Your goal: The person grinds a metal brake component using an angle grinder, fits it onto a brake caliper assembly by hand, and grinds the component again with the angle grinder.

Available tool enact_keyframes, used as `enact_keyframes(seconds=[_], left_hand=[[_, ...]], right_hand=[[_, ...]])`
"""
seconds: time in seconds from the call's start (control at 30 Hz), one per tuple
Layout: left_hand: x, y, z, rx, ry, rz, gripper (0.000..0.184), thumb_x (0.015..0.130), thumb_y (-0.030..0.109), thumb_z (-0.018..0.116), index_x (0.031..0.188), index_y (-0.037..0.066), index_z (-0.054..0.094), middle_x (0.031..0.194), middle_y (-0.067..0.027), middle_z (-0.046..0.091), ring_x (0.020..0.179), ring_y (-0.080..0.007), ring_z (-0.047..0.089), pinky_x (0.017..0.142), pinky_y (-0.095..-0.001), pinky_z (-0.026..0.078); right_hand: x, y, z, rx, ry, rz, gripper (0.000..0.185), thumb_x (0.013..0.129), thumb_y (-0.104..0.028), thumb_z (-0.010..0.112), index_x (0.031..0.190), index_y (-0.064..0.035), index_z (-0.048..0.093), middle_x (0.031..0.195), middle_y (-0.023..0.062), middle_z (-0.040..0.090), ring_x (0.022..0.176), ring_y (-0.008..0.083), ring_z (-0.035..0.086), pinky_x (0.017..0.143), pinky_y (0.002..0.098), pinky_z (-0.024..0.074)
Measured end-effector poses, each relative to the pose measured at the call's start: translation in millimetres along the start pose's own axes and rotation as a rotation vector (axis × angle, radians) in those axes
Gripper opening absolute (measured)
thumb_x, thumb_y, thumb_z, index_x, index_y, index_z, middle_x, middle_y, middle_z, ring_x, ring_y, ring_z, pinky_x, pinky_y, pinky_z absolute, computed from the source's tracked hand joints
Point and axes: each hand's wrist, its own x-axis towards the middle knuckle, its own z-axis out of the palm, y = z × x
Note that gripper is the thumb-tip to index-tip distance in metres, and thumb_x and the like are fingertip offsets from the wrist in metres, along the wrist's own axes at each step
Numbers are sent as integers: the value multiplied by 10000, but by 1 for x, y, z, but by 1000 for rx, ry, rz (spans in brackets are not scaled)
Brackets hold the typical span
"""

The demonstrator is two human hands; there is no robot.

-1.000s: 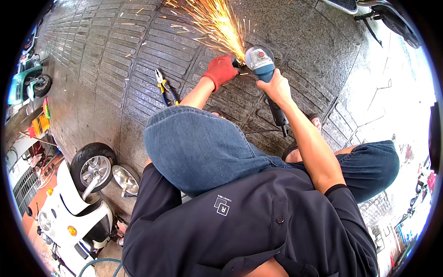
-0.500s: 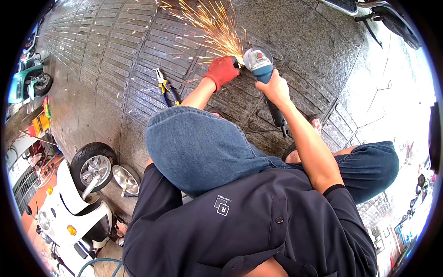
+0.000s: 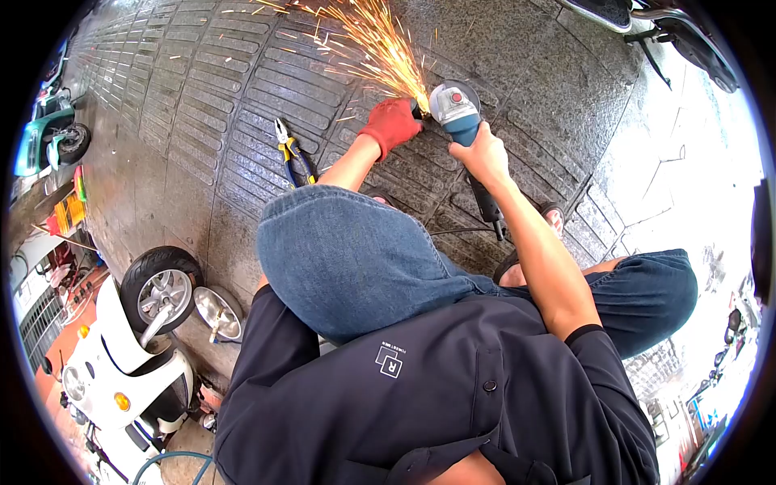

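Observation:
My left hand [image 3: 391, 127], in a red glove, is closed around a small dark piece [image 3: 418, 110] whose shape I cannot make out. My bare right hand [image 3: 483, 156] grips the blue and black body of an angle grinder [image 3: 462, 123]. The grinder's disc side faces the piece, and a fan of orange sparks [image 3: 380, 48] flies from that spot toward the top of the view. Where disc and piece meet is hidden by glare. Pliers [image 3: 293, 153] with yellow and blue handles lie on the paving, left of my gloved hand.
A white scooter [image 3: 121, 364] with its wheel [image 3: 162, 291] stands at the lower left, beside a round headlamp [image 3: 217, 314]. A teal scooter [image 3: 52, 145] is farther left. Part of another motorbike [image 3: 687, 36] shows at the upper right. A cord runs from the grinder.
The spray of sparks has changed shape, thinning and then growing denser again. Both hands keep their hold and have barely moved. The view has shifted slightly.

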Motion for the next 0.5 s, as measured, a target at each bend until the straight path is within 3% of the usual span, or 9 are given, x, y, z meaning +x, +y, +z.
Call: enact_keyframes(seconds=[0.5], left_hand=[[0, 2, -2, 14, 1, -15, 408, 706, 314, 680, 973, 6, 656, 988, -225, 649, 958, -356, 620, 846, -416, 489]], right_hand=[[2, 1, -5, -29, 15, -9, 612, 660, -399, 691, 1008, 48, 459, 846, 284, 640, 815, 411, 650, 721, 450, 531]])
